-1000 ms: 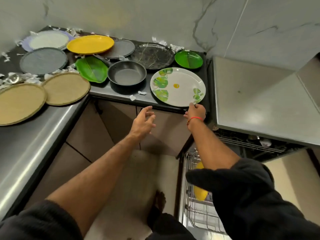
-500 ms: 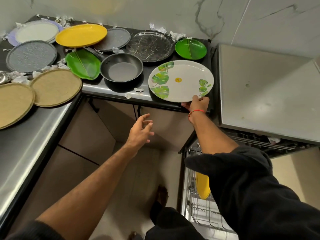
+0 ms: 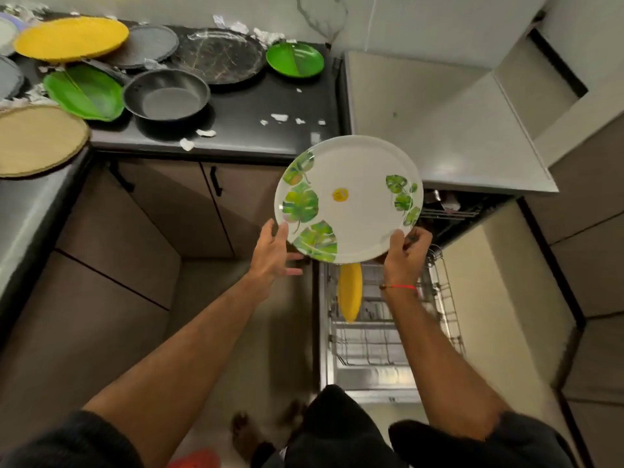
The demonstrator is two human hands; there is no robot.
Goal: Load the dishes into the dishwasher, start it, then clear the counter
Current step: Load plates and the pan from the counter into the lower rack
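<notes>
Hidden and cropped parts

The white leaf-print plate (image 3: 351, 194) hides the right hand (image 3: 407, 253) fingers; the tan plate (image 3: 37, 140) runs off the left edge.

You are looking down into a kitchen corner where a dark counter (image 3: 256, 106) wraps around from the left under a pale marble-veined wall (image 3: 422, 18). Brown cabinet doors (image 3: 169, 204) with black handles (image 3: 216, 180) sit beneath it, over a beige floor (image 3: 236, 349). To your right a grey-white appliance top (image 3: 439, 123) reflects soft overhead light.
</notes>
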